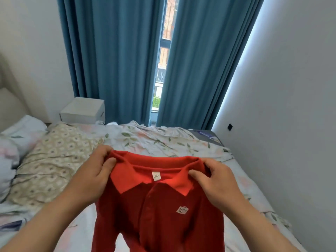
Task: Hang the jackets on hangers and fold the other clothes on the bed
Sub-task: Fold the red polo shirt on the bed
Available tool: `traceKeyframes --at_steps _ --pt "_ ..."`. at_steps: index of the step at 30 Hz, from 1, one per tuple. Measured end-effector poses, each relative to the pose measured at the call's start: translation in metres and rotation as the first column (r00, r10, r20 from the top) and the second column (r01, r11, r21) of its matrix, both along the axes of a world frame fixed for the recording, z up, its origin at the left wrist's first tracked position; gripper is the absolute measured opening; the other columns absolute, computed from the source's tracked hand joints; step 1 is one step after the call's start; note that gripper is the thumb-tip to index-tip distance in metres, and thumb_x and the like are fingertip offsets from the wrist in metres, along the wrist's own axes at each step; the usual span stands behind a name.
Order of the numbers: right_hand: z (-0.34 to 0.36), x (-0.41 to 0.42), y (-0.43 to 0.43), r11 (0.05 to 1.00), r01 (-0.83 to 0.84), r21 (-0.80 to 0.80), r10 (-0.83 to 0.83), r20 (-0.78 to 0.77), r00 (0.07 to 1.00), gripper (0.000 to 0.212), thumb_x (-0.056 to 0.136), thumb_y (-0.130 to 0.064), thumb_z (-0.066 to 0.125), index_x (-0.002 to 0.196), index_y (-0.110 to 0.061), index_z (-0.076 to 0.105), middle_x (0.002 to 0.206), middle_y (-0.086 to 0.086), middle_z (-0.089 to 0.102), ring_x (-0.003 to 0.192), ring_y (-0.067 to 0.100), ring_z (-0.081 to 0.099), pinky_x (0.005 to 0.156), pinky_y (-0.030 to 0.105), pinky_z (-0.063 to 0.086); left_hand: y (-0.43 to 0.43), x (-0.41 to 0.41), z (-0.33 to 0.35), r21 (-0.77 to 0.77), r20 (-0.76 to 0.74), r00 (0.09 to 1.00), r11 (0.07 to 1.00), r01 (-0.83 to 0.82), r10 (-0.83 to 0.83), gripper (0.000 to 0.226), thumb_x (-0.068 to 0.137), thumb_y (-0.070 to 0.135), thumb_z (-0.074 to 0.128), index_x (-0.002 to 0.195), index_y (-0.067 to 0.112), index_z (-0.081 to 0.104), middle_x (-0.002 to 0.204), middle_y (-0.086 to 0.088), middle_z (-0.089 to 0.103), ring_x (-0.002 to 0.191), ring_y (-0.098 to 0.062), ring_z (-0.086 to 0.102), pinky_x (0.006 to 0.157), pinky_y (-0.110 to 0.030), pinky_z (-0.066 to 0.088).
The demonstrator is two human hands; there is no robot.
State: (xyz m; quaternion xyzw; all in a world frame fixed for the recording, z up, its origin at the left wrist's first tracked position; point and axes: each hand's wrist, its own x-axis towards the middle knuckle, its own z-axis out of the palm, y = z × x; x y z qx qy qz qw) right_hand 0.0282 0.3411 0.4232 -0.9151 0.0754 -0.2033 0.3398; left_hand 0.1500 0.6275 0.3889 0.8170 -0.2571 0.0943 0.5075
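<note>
While both hands grip it, polo shirt (156,206) hangs between (collar up).

Gripped at the collar by my left hand (94,177) and right hand (216,182), the red polo shirt (154,211) hangs before me and screens the near mattress. Past it, the floral bedsheet (163,140) lies open up to the blue curtains (118,60). A beige quilt (54,157) and pillows (23,126) crowd my left; the wall (291,124) hems my right.

"MINI SO" patch (182,210) on red polo shirt (158,220), neck tag (156,176) illegible
</note>
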Motion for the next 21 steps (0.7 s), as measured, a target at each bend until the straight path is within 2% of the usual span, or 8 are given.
traceKeyframes --at_steps 3,5,7,9,11,13,18,21 --pt "0.05 -0.001 0.017 0.995 0.005 -0.095 0.001 0.067 0.998 0.029 0.085 -0.024 0.073 0.066 -0.042 0.062 0.075 -0.024 0.066 0.074 -0.006 0.059 0.064 0.008 0.039 0.025 -0.003 0.055 0.109 0.195 0.98 0.992 -0.056 0.034 0.005 0.098 0.037 0.049 0.095 0.039 0.045 0.083 0.02 0.058 0.081 0.006 0.055 0.068 -0.021 0.04" --pt "0.077 0.001 0.029 0.985 0.016 -0.173 0.003 0.11 0.994 0.023 0.089 -0.03 0.07 0.07 -0.034 0.058 0.068 -0.016 0.062 0.071 0.001 0.056 0.061 0.015 0.037 0.044 -0.008 0.087 0.171 0.31 0.95 0.981 -0.09 0.033 0.006 0.095 0.04 0.048 0.098 0.043 0.044 0.082 0.026 0.053 0.073 0.001 0.052 0.064 -0.024 0.036" --pt "0.099 0.001 0.043 0.977 0.029 -0.212 0.003 0.151 0.989 0.021 0.092 -0.039 0.064 0.078 -0.025 0.058 0.07 -0.013 0.06 0.07 0.01 0.055 0.064 0.029 0.041 0.061 -0.016 0.112 0.209 0.351 0.935 0.97 -0.125 0.044 0.009 0.095 0.038 0.053 0.1 0.041 0.046 0.083 0.027 0.049 0.074 -0.003 0.047 0.069 -0.029 0.036" --pt "0.12 0.003 0.055 0.974 0.03 -0.224 0.015 0.198 0.98 0.029 0.094 -0.045 0.059 0.084 -0.019 0.058 0.073 -0.008 0.062 0.072 0.019 0.057 0.064 0.038 0.044 0.077 -0.02 0.132 0.235 0.382 0.921 0.957 -0.17 0.07 0.015 0.094 0.029 0.058 0.09 0.039 0.048 0.081 0.025 0.047 0.077 -0.011 0.047 0.069 -0.027 0.035" --pt "0.137 0.005 0.065 0.966 0.019 -0.258 0.037 0.211 0.977 0.034 0.095 -0.049 0.055 0.083 -0.018 0.056 0.073 -0.006 0.062 0.072 0.021 0.057 0.064 0.038 0.043 0.091 -0.023 0.15 0.276 0.383 0.916 0.931 -0.24 0.123 0.016 0.096 0.025 0.056 0.082 0.029 0.049 0.076 0.017 0.049 0.076 -0.02 0.052 0.064 -0.029 0.032" --pt "0.149 0.007 0.071 0.97 -0.021 -0.243 0.071 0.197 0.978 0.035 0.096 -0.048 0.054 0.084 -0.016 0.055 0.074 -0.005 0.061 0.072 0.018 0.057 0.065 0.038 0.043 0.101 -0.028 0.166 0.29 0.369 0.913 0.912 -0.29 0.173 0.014 0.098 0.027 0.052 0.087 0.019 0.049 0.077 0.006 0.053 0.077 -0.027 0.055 0.065 -0.039 0.036" --pt "0.168 0.007 0.073 0.988 -0.142 -0.053 0.15 0.195 0.969 0.02 0.102 -0.035 0.049 0.091 -0.02 0.057 0.085 -0.007 0.064 0.082 0.01 0.059 0.07 0.026 0.044 0.112 -0.051 0.2 0.261 0.417 0.883 0.902 -0.344 0.216 0.02 0.098 0.03 0.052 0.081 0.03 0.041 0.068 0.01 0.052 0.066 -0.019 0.053 0.058 -0.037 0.036" --pt "0.175 0.001 0.07 0.985 -0.148 -0.092 0.165 0.223 0.961 0.028 0.099 -0.04 0.053 0.086 -0.016 0.058 0.08 -0.005 0.063 0.077 0.011 0.058 0.067 0.025 0.043 0.119 -0.064 0.213 0.273 0.456 0.858 0.881 -0.386 0.235 0.02 0.095 0.031 0.057 0.079 0.027 0.046 0.066 0.007 0.055 0.064 -0.018 0.056 0.058 -0.038 0.042"
